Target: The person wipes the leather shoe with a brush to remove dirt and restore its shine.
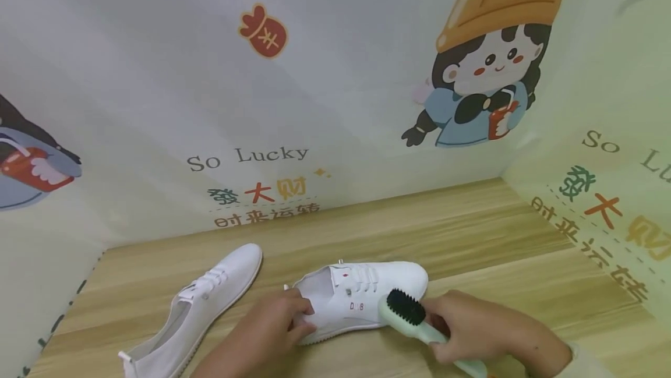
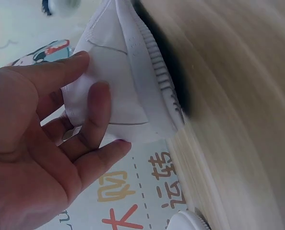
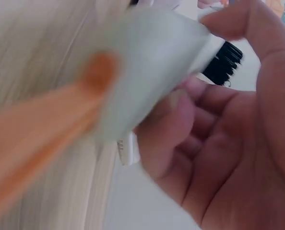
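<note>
A white lace-up shoe [image 1: 390,276] lies on the wood-patterned surface, toe to the right, with small red lettering on its side. My left hand [image 1: 278,317] grips it at the heel; in the left wrist view, thumb and fingers curl about the heel's back [image 2: 133,103]. In my right hand [image 1: 466,322] is a scrubbing brush [image 1: 406,311] with a pale green handle, its black bristles [image 3: 224,64] turned upward. The brush head overlaps the shoe's near side by the toe in the head view. An orange strap [image 3: 41,134] hangs from the handle's end.
The matching white shoe [image 1: 225,273] lies to the left, toe pointing away. A pale cloth wall [image 1: 346,104] with cartoon prints and lettering rises behind the wood-patterned surface [image 1: 461,221], and a similar wall [image 1: 592,151] stands at the right.
</note>
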The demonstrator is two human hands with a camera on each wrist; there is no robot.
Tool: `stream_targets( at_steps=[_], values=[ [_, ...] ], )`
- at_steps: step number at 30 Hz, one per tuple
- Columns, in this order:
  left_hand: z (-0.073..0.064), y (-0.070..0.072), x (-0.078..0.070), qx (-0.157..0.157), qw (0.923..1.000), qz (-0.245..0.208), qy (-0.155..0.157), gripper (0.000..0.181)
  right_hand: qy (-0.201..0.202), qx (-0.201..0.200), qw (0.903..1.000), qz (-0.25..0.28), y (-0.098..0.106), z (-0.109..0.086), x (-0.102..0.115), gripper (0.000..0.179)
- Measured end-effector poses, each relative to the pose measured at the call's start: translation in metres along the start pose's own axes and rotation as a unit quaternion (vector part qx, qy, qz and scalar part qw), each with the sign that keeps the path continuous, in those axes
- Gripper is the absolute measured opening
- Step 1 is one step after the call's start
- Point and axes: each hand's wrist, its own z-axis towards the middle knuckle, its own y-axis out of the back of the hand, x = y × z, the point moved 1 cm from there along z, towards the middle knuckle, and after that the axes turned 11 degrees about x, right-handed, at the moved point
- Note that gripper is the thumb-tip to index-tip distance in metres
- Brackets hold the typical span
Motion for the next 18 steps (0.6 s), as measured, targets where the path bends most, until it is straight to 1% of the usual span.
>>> stream_targets(
  at_steps=[2, 6, 9, 12, 18],
  values=[
    [-0.002, -0.003, -0.001, 0.004, 0.9998, -0.019, -0.001, 0.011, 0.011, -0.02, 0.9997, -0.01, 0.002, 0.001, 0.003, 0.023],
    [-0.004, -0.006, -0.003, 0.004, 0.9989, -0.045, 0.016, 0.01, 0.013, -0.056, 0.998, -0.024, 0.003, 0.002, 0.008, 0.026],
    [-0.004, -0.006, -0.004, 0.012, 0.9976, -0.064, 0.025, 0.009, 0.015, -0.073, 0.9969, -0.025, 0.002, 0.002, 0.01, 0.028],
    [-0.003, -0.005, -0.007, 0.027, 0.9954, -0.088, 0.028, 0.009, 0.024, -0.087, 0.9957, -0.02, 0.0, 0.001, 0.012, 0.028],
    [-0.005, 0.0, -0.01, 0.032, 0.9938, -0.105, 0.018, 0.008, 0.046, -0.123, 0.9913, 0.001, -0.003, 0.004, 0.018, 0.027]
  ],
)
